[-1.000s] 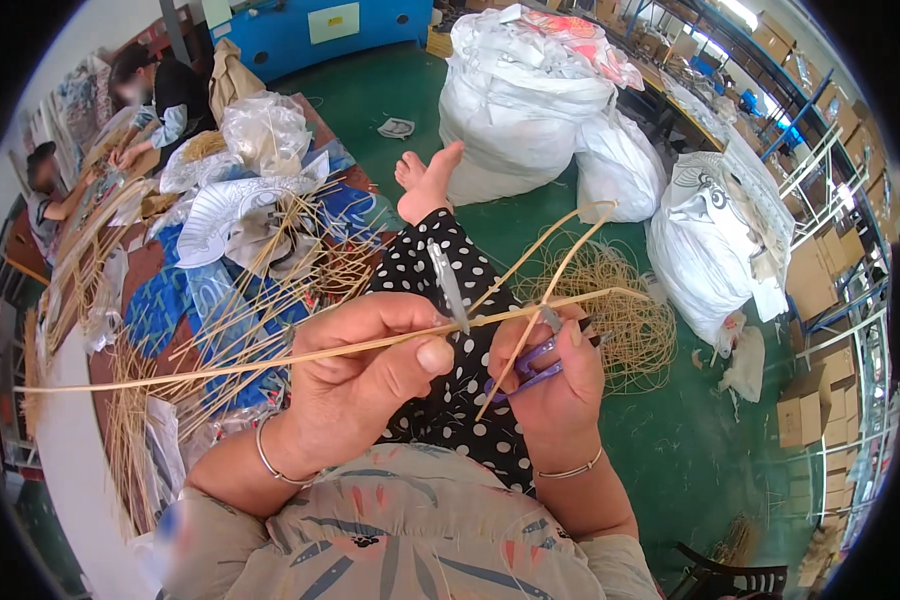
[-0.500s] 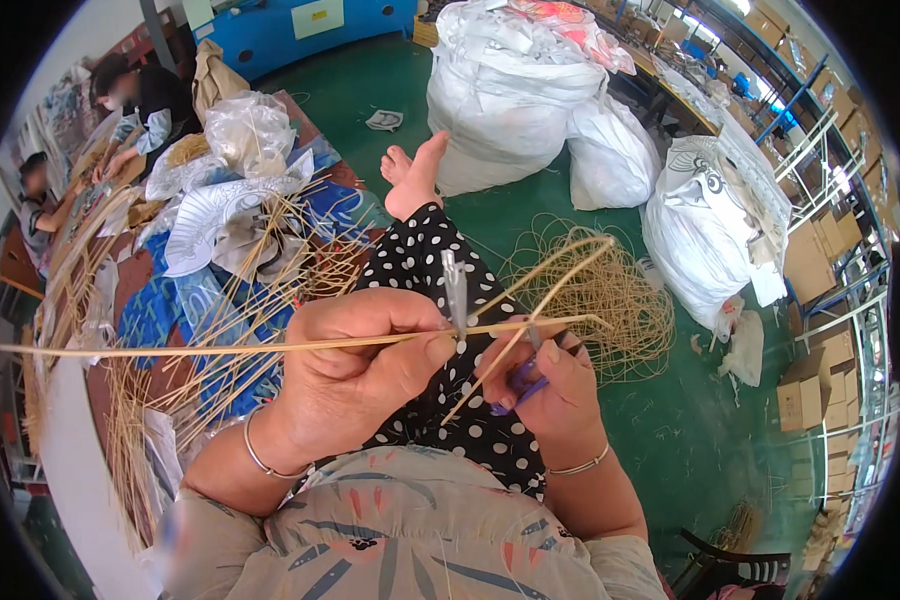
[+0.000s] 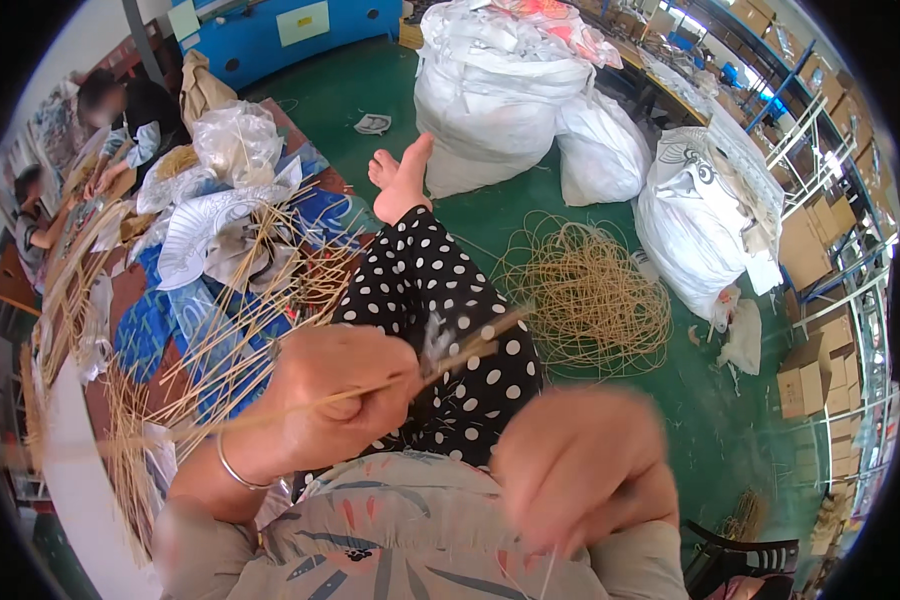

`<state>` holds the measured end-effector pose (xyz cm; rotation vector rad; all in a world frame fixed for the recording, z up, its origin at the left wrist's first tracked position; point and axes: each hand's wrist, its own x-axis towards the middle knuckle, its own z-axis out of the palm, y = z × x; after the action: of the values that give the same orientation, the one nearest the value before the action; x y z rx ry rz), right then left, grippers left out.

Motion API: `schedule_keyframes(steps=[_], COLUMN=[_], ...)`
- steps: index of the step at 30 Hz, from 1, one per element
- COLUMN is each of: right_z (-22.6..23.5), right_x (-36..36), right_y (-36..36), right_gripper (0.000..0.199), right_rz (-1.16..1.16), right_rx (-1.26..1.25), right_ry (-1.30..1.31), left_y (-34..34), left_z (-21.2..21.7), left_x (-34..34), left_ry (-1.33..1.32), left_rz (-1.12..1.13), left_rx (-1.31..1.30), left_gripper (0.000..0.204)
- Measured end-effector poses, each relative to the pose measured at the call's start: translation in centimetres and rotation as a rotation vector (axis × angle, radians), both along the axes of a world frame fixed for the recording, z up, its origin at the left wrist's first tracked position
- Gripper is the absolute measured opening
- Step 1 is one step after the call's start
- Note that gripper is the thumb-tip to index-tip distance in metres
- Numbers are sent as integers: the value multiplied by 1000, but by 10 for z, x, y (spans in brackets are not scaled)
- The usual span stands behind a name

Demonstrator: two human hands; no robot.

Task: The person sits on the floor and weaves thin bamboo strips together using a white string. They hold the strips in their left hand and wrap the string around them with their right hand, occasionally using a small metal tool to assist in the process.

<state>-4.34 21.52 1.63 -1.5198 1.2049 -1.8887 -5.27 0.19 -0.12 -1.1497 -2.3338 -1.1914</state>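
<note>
My left hand [image 3: 345,390] is closed, in front of my lap, around thin tan bamboo strips [image 3: 477,350]. Their short ends stick out past the fingers to the right, and a long one trails left across my forearm, blurred. Beside the thumb side of that hand stands a blurred, clear whitish piece [image 3: 436,338], like plastic film or tape. My right hand [image 3: 582,465] is apart from the strips, lower and to the right, smeared by motion. Its fingers point down and are partly hidden. A thin pale thread [image 3: 552,568] shows just under them. No scissors are visible.
A loose heap of coiled tan strips [image 3: 590,305] lies on the green floor ahead. Large white sacks [image 3: 490,110] stand beyond. At left, a table holds many loose strips [image 3: 220,350], plastic bags [image 3: 235,140] and printed sheets. Two people sit past it. Cardboard boxes [image 3: 805,385] line the right.
My right hand has left the strips, moving down and right; the purple-handled scissors it held are out of sight. My left hand has lowered slightly, and the bent strips no longer reach far right.
</note>
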Motion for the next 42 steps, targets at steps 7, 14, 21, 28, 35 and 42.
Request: schedule_keyframes(steps=[7,14,21,28,35,42], right_z=[-2,-20,10,-18,-18,4], right_x=[-36,-25,-21,38,29,40], right_y=[-19,-26,3,-44,-37,-38], right_gripper=[5,7,7,12,15,23], right_rz=[-290,-101,-1173,-774,-972,-1310], right_rx=[493,596,112,221,276,277], right_ry=[29,-270,-259,-225,543,1236], left_y=[7,6,-3,1,-1,-11], left_z=[7,4,14,17,13,29], left_x=[21,26,21,24,38,41], left_ry=[-181,-163,9,220,210,92], left_rz=[-380,-166,-95,8,114,-75], left_rx=[243,245,275,140,82,-111], left_gripper=[8,12,9,14,9,13])
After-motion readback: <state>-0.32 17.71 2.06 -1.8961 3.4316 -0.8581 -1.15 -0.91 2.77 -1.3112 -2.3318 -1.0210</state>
